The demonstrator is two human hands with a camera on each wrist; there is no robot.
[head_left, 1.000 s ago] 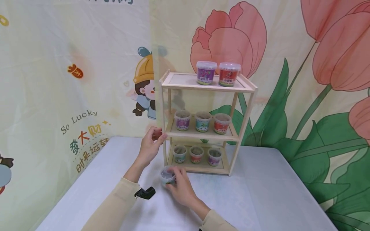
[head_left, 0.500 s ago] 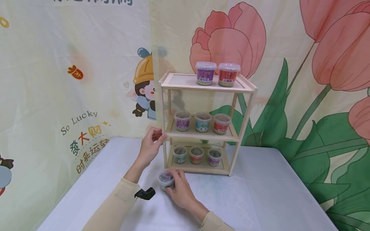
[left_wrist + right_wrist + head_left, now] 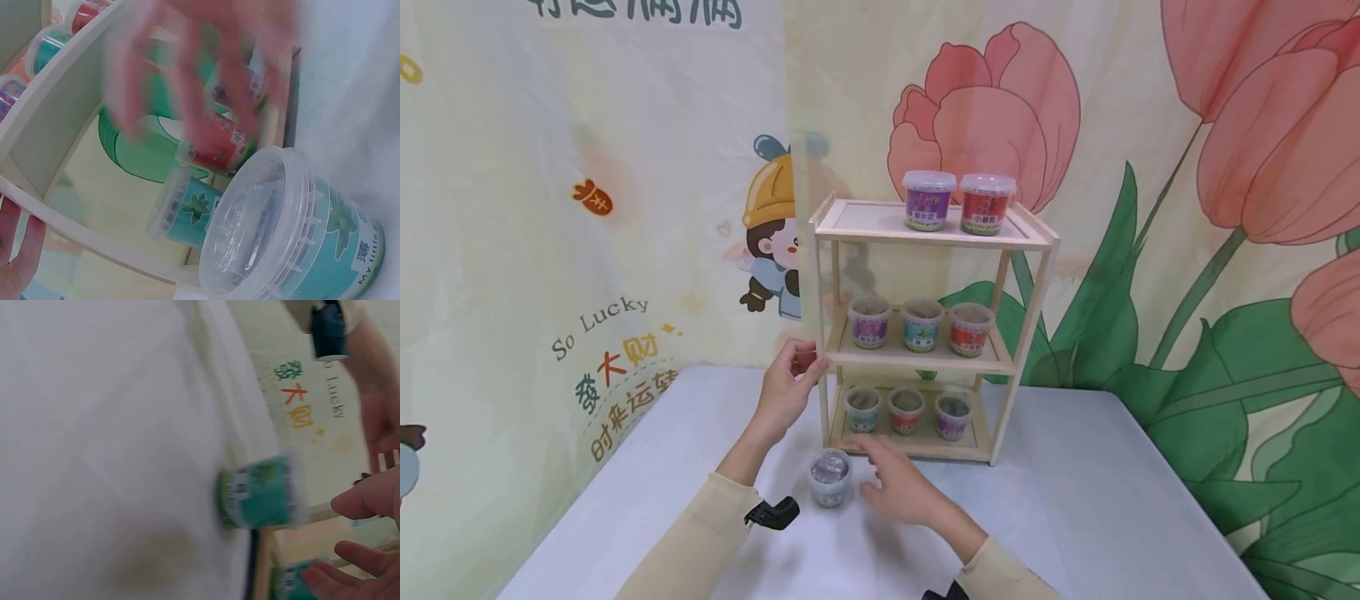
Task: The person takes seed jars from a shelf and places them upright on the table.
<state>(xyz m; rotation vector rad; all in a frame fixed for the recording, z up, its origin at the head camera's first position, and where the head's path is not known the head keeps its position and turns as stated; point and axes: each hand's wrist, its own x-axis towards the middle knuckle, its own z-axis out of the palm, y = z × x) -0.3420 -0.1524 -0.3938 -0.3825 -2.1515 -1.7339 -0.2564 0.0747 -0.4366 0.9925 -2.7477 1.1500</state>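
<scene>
A small plastic tub (image 3: 830,478) with a clear lid and a teal leaf label (image 3: 340,225) stands upright on the table, in front of the wooden shelf's (image 3: 925,367) left corner. Just right of the tub, my right hand (image 3: 906,487) hovers with fingers spread, apart from it; the right wrist view also shows the gap between tub (image 3: 262,494) and fingers (image 3: 359,575). My left hand (image 3: 784,392) holds the shelf's left front post at the middle tier, thumb in front. Its fingers (image 3: 25,256) show at the frame in the left wrist view.
Two larger tubs, purple (image 3: 928,202) and red (image 3: 987,205), stand on the top tier. The middle tier carries purple, teal (image 3: 921,327) and red tubs. Teal, red (image 3: 906,412) and purple ones stand on the bottom tier. A patterned cloth (image 3: 700,167) hangs behind the table.
My right hand has let go of the teal tub and moved off to the right, after the tub shifted slightly toward me. My left hand stays on the post. The head view has tilted slightly up.
</scene>
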